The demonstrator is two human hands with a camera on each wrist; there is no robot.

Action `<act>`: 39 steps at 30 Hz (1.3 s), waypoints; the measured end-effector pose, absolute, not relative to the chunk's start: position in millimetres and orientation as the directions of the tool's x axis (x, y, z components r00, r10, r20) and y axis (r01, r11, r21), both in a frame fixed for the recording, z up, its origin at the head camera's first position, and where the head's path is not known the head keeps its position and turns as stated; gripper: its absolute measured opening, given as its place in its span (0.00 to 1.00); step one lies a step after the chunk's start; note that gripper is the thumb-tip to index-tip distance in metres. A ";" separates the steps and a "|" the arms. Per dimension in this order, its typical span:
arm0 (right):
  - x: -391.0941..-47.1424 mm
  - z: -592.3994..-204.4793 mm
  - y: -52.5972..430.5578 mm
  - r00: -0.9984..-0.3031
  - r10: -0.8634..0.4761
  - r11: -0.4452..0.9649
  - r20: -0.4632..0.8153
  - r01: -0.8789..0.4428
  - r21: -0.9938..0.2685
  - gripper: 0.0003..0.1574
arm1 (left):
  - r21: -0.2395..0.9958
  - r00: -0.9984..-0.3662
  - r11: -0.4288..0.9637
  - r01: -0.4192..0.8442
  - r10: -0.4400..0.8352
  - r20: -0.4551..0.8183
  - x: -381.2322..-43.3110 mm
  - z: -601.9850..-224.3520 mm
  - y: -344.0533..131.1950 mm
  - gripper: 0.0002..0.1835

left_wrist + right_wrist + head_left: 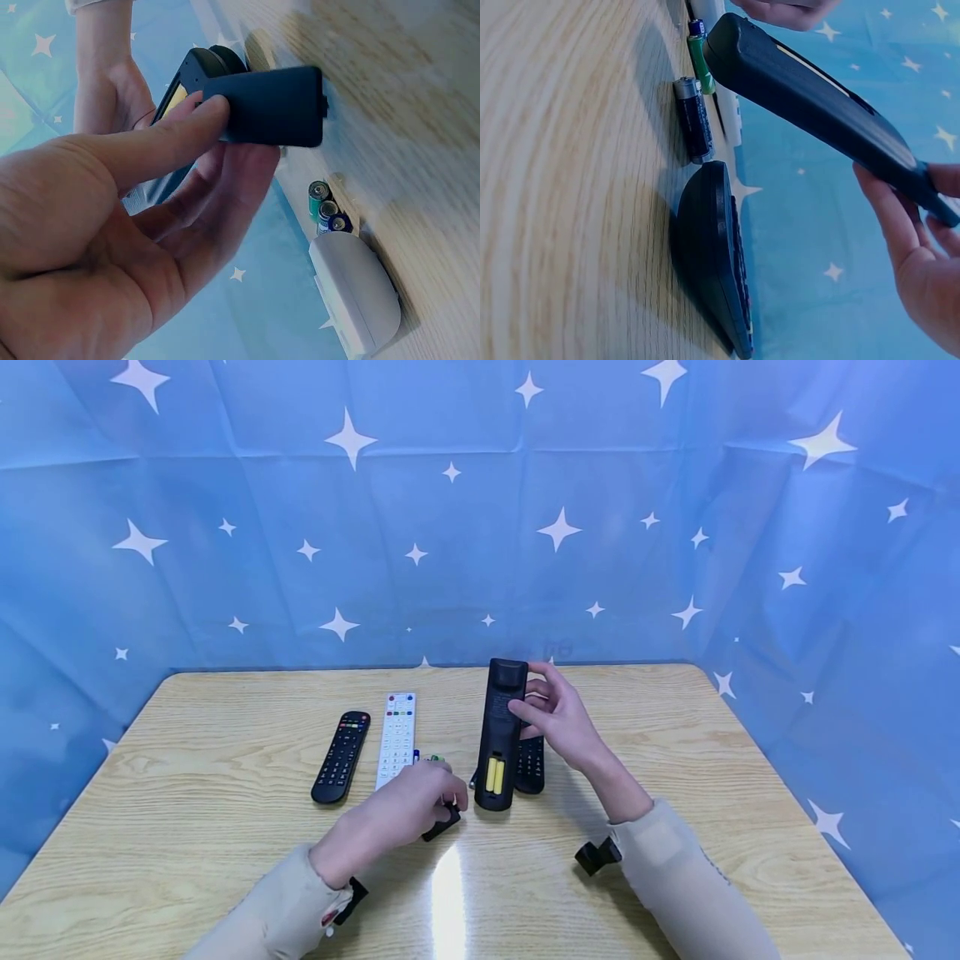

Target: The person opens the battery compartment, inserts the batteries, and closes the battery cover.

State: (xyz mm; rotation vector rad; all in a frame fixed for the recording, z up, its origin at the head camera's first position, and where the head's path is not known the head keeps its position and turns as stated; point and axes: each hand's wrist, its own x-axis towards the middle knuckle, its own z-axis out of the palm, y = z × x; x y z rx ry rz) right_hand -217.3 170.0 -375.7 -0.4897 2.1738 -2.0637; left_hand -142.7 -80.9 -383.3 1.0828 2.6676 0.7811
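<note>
My right hand (558, 714) grips a black remote control (497, 718) near its upper end, holding it raised with its back toward the head camera. The battery compartment is uncovered, and two yellow batteries (495, 775) lie side by side in it. My left hand (412, 797) pinches a small black battery cover (274, 109) between thumb and fingers. A small tab shows on the cover's free edge in the left wrist view. The cover is beside the remote's lower end, apart from it in the head view.
A second black remote (342, 756) lies at the left, with a white remote (396, 731) beside it. Another black remote (531, 768) lies behind the raised one. Loose batteries, among them a green one (319, 195) and a dark one (695, 124), are on the wooden table (675, 860).
</note>
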 end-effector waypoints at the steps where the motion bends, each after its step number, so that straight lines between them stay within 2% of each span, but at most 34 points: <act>1: -217.5 -376.0 169.8 -0.943 -0.302 0.027 0.143 -0.158 -0.987 0.35 | 0.533 -0.724 0.595 0.602 0.688 0.049 -143.1 -383.2 -80.8 0.11; 7: -218.2 -377.0 168.2 -0.939 -0.313 0.012 0.145 -0.156 -0.988 0.35 | 0.584 -0.709 0.533 0.612 0.696 0.109 -144.7 -382.9 -79.0 0.11; 21: -218.1 -376.0 164.9 -0.933 -0.325 0.003 0.153 -0.163 -0.987 0.36 | 0.703 -0.760 0.397 0.590 0.569 0.316 -144.9 -378.8 -68.3 0.10; 29: -217.5 -376.7 161.9 -0.930 -0.332 -0.005 0.157 -0.165 -0.986 0.35 | 0.729 -0.787 0.368 0.577 0.491 0.375 -145.4 -381.3 -61.6 0.10; 39: -217.8 -375.3 160.7 -0.930 -0.336 0.012 0.150 -0.164 -0.986 0.35 | 0.724 -0.783 0.358 0.589 0.472 0.405 -146.3 -381.7 -57.2 0.10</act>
